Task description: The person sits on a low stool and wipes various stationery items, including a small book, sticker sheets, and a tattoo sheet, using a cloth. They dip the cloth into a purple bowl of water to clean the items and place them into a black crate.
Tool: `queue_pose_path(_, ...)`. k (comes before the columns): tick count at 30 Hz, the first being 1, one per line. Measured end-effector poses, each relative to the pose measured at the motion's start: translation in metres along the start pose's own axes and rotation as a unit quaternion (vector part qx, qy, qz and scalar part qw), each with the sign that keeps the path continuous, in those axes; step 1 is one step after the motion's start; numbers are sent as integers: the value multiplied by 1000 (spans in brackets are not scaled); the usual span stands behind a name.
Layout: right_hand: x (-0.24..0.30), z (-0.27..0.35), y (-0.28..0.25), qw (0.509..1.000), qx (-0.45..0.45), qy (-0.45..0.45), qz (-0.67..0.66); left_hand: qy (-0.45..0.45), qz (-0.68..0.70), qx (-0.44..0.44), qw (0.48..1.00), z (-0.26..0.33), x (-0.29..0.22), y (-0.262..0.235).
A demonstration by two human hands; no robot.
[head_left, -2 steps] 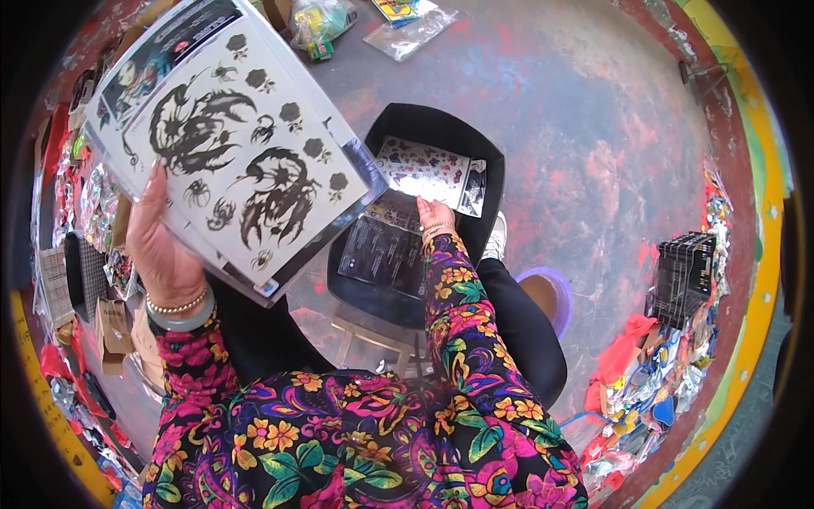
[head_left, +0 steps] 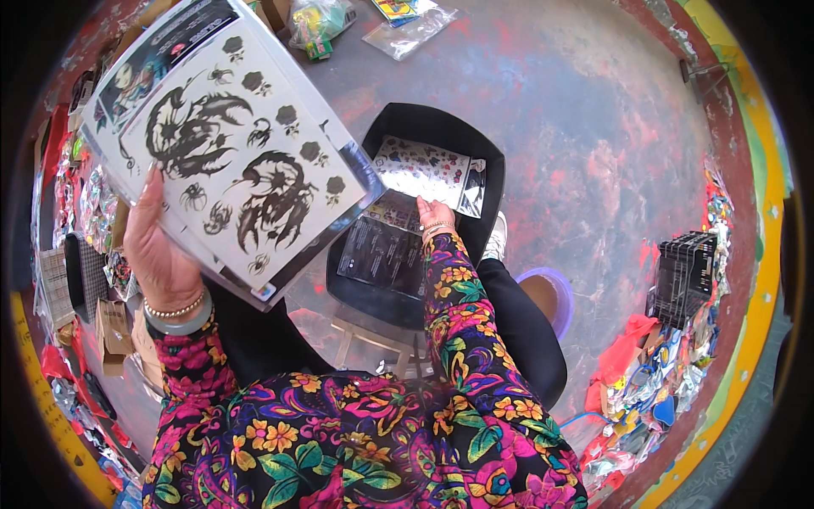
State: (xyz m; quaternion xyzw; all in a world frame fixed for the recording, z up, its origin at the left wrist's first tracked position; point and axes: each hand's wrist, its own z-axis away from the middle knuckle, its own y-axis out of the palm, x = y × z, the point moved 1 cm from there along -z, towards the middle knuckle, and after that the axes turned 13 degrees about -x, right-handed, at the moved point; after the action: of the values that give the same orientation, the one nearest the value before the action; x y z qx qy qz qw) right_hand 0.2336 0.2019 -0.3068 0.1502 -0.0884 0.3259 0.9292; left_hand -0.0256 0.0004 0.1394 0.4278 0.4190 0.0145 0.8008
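Note:
My left hand (head_left: pixel 161 250) is raised at the left, closed on the edge of a stack of temporary tattoo sheets (head_left: pixel 229 153) in clear sleeves. Black scorpions, spiders and roses are printed on the top sheet. Lower down, a black plastic bin (head_left: pixel 481 140) stands between my legs. Inside it, my right hand (head_left: pixel 437 214) has its fingers closed at the near edge of a glossy sheet of small colourful stickers (head_left: pixel 420 161); the fingertips are partly hidden. Dark flat packs (head_left: pixel 381 254) lie in the near part of the bin, beside my right wrist.
A purple-rimmed tub (head_left: pixel 560 297) stands right of my right leg. A black crate (head_left: pixel 682 276) and heaped colourful packages (head_left: pixel 653 399) line the right wall. More goods and cardboard boxes (head_left: pixel 113 335) crowd the left. Clear plastic bags (head_left: pixel 411 34) lie on the floor ahead.
My left hand and the tattoo sheets have shifted slightly left and down. My right hand stays at the sticker sheet in the bin.

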Motion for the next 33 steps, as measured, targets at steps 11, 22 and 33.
queue_pose_path(11, 14, 2, -3, 964, -54, 134, 223, -4, -34, -6, 999, 5, 2, 3)
queue_pose_path(22, 4, 7, -1, 978, -71, 196, 17, 1, -37, 1, 999, 10, 0, 11)
queue_pose_path(33, 15, -46, -30, 781, 104, -81, 611, -7, -34, 1, 999, 7, 0, 7)
